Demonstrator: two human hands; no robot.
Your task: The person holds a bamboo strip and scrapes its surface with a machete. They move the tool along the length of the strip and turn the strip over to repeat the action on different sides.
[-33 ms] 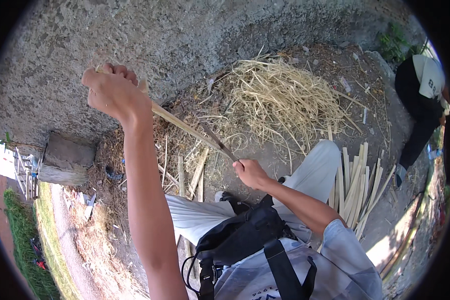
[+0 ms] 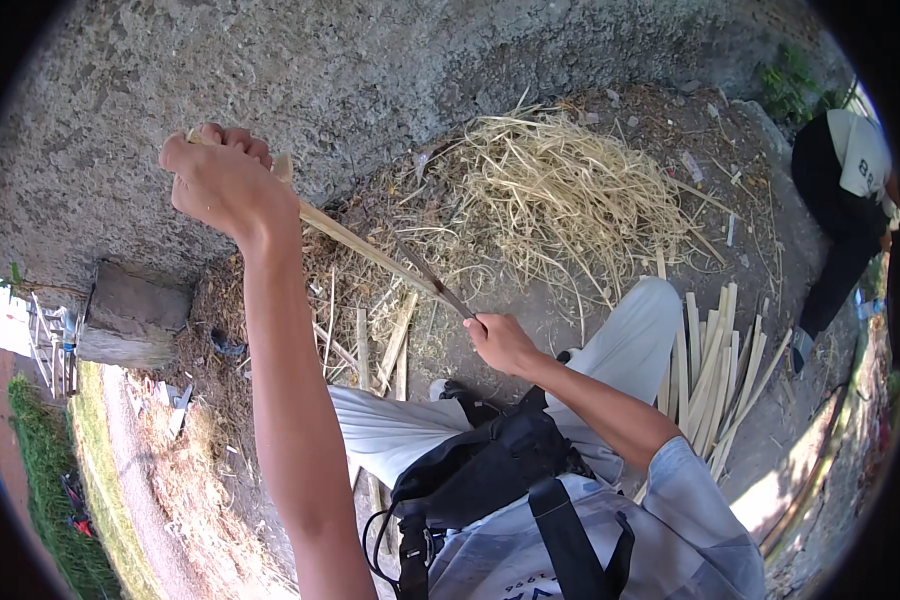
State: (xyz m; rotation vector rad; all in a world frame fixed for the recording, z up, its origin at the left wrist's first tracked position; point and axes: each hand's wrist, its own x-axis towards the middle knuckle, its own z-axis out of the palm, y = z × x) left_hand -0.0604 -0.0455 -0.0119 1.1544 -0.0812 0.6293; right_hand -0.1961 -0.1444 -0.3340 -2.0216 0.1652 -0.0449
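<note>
Two hands are at work here, as I watch through the head camera; my left hand (image 2: 222, 183) is raised high with the arm stretched out, its fingers curled tight in a fist around the upper end of a pale bamboo strip (image 2: 365, 243); the strip slants from that fist down and to the right toward my right hand (image 2: 503, 342); the right hand sits lower, just above my knee, its fingers wrapped closed around the handle of a dark knife (image 2: 434, 280), whose blade lies against the strip near its lower end; whether the edge is biting into the wood I cannot tell; beyond the strip, on the dirt by a rough concrete wall (image 2: 370, 70), lies a loose heap of straw-coloured shavings (image 2: 560, 195); more cut slats (image 2: 715, 365) lie side by side on the ground just beside my right leg; a few shorter pieces (image 2: 395, 345) lie scattered under the strip; a black bag (image 2: 490, 465) hangs on my chest by its strap; a weathered block (image 2: 130, 315) stands at the left by the wall; another person (image 2: 842, 200) in dark clothes bends over at the far right, well apart from me.
</note>
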